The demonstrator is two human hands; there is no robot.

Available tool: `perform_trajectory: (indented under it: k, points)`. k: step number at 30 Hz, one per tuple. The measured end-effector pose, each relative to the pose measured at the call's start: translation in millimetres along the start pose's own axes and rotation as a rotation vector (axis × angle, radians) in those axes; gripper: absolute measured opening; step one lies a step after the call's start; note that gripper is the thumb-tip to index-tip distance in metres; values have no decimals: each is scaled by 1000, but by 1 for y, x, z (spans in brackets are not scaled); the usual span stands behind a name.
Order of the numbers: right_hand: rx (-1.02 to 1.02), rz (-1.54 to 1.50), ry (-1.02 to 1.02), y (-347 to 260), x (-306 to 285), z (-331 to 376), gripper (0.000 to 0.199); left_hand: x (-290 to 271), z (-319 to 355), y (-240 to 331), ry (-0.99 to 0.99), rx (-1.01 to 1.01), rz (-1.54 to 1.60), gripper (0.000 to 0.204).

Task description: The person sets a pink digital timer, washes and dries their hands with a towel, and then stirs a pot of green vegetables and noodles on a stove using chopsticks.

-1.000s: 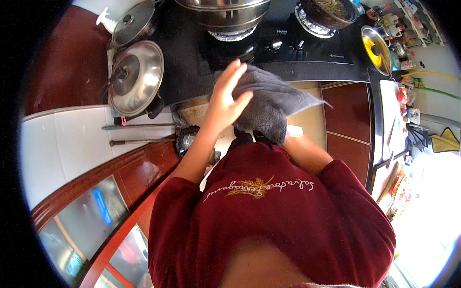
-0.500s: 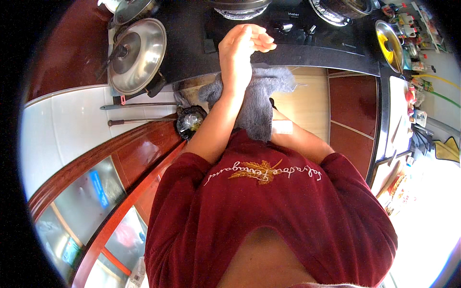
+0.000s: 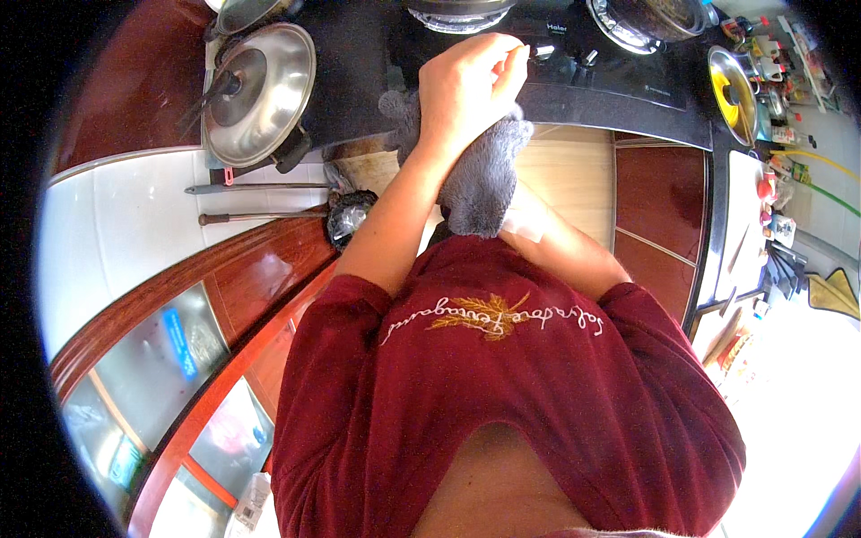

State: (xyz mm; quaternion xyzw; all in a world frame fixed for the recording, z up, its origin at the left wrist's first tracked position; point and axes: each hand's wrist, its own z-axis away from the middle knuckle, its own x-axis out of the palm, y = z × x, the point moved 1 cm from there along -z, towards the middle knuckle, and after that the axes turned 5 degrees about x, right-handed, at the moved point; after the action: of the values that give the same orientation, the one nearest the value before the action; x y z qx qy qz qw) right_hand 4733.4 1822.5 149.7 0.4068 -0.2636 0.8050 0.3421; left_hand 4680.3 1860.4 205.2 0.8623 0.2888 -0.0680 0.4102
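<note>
My left hand (image 3: 468,88) is held over the front edge of the black cooktop, with its fingers curled in and the thumb side toward a stove knob. Whether anything is inside the curled fingers is hidden. A grey fluffy towel (image 3: 480,184) hangs beneath and around my left wrist and bunches up on both sides of it. My right forearm (image 3: 565,238), with a white patch near the wrist, runs up behind the towel. Towel and left arm cover my right hand, so its fingers do not show.
A black cooktop (image 3: 619,94) lies ahead, with a pot (image 3: 659,16) at its far right. At left sits a large steel lid (image 3: 269,94). Two long-handled tools (image 3: 260,188) and a black-bagged bin (image 3: 352,217) are below it. A yellow-looking lidded pan (image 3: 734,97) stands right, near bottles.
My left hand has turned and its fingers have curled in from a looser, half-open pose. The grey towel has shifted up and bunched closer round the left wrist.
</note>
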Motion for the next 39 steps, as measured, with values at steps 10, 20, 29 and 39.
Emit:
perform_trajectory:
  k: [10, 20, 29, 39]
  points:
    - [145, 414, -401, 19, -13, 1, 36, -2, -13, 15, 323, -770, 1788, 36]
    - [-244, 698, -184, -3, 2, -5, 40, -6, 12, -6, 42, -738, 1955, 41]
    - [-898, 2296, -122, -65, 40, 29, 43, -57, 140, -54, -81, -1003, 1239, 44]
    - [-691, 1770, -486, -32, -27, 5, 33, -48, 132, -53, 418, -1283, 1513, 45]
